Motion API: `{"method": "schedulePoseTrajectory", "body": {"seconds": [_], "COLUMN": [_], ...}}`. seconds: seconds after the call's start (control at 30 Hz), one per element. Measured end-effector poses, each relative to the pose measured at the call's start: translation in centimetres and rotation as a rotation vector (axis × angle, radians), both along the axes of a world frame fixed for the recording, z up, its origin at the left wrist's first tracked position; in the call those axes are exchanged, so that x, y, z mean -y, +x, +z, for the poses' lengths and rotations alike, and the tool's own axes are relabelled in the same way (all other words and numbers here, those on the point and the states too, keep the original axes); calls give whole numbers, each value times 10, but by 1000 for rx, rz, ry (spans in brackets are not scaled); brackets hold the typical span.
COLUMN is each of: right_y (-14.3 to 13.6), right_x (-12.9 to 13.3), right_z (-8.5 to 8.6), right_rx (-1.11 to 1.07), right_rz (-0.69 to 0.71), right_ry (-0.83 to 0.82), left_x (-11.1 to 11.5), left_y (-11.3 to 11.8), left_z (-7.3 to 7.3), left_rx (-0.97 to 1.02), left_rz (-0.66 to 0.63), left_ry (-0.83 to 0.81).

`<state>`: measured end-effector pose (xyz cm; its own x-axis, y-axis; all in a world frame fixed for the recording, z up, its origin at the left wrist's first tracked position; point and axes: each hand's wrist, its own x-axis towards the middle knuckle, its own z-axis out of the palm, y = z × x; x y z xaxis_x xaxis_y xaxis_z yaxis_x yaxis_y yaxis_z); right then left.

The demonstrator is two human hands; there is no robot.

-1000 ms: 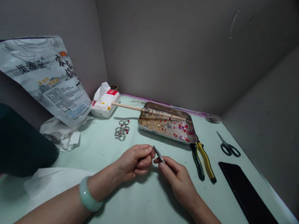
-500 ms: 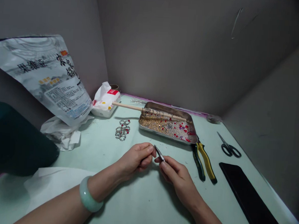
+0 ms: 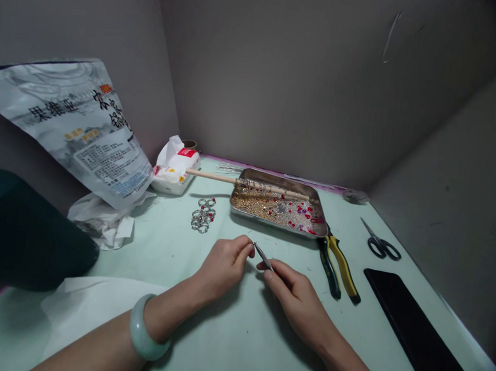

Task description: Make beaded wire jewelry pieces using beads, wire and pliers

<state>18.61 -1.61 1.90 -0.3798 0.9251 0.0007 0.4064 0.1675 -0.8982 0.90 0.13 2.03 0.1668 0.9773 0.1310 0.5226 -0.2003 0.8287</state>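
My left hand, with a pale green bangle at the wrist, is closed in a pinch above the table. What its fingertips hold is too small to make out. My right hand is closed on slim pointed metal tweezers, whose tip meets the left fingertips. Behind the left hand lies a small group of silvery beaded rings, some with red beads. Beyond both hands, a metal tray holds gold, clear, red and purple beads. A wooden stick with small rings on it rests across the tray.
Yellow-and-green pliers lean at the tray's right corner. Scissors and a black flat object lie farther right. On the left stand a dark green container, a silver pouch and a tissue pack. Grey walls enclose the table.
My left hand has turned so its back faces up more, the fingertips moving slightly left. The tweezers' tip has followed, staying at the left fingertips. The objects on the table have not moved.
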Motion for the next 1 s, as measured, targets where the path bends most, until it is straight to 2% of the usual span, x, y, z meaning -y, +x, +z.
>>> {"method": "schedulePoseTrajectory", "body": {"seconds": [0.1, 0.2, 0.33, 0.47, 0.6, 0.7, 0.87, 1.0], "right_y": [1, 0, 0, 0, 0, 1, 3, 1], "right_x": [0, 0, -1, -3, -3, -2, -2, -2], "right_z": [1, -1, -3, -5, -6, -6, -7, -6], "right_rx": [8, 8, 33, 46, 24, -35, -217, -369], "right_rz": [4, 5, 11, 22, 21, 8, 18, 23], "right_ry": [-21, 53, 159, 187, 181, 100, -206, -382], "left_x": [1, 1, -3, -5, -5, -4, -5, -5], "left_y": [1, 1, -1, -8, -10, -7, -6, -7], "left_z": [0, 0, 0, -2, -5, -6, -4, -4], "left_rx": [-16, 77, 344, 670, 824, 865, 902, 895], "left_rz": [2, -13, -93, -223, -289, -254, -249, -254], "left_ry": [20, -49, -260, -511, -651, -638, -626, -626]}}
